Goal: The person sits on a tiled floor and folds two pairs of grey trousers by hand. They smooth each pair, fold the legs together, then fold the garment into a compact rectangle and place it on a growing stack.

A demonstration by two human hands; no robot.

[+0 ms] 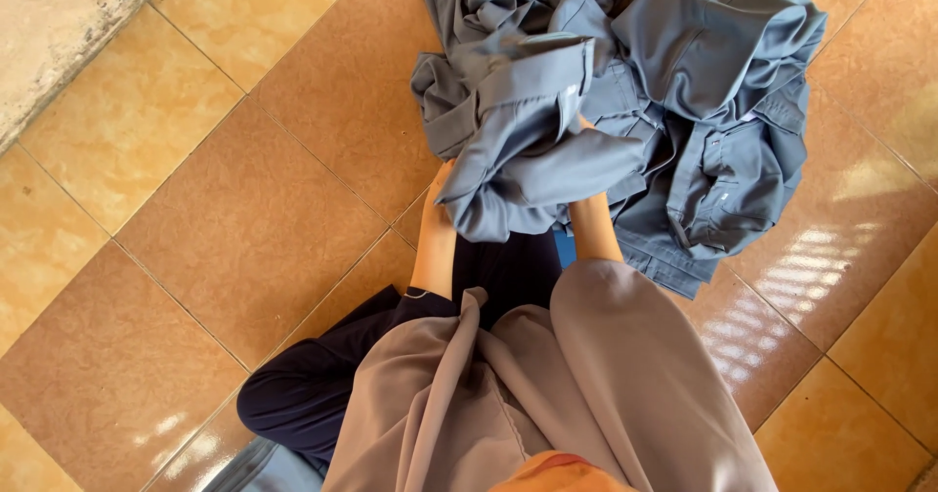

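Note:
A heap of grey-blue garments [713, 111] lies on the tiled floor in front of me. One grey-blue garment [528, 150] is lifted off the heap and drapes over both my hands. My left hand [445, 177] goes under its left edge, with only the wrist showing. My right hand [583, 123] is buried in its folds, and only a sliver of skin and the forearm below show. Both hands seem to grip this garment, though the cloth hides the fingers.
I sit on glossy orange-brown floor tiles [244, 218]. My beige sleeves [625, 375] and dark trousers [313, 385] fill the lower middle. A pale concrete strip [59, 33] runs along the top left corner. Bare tiles lie to the left and far right.

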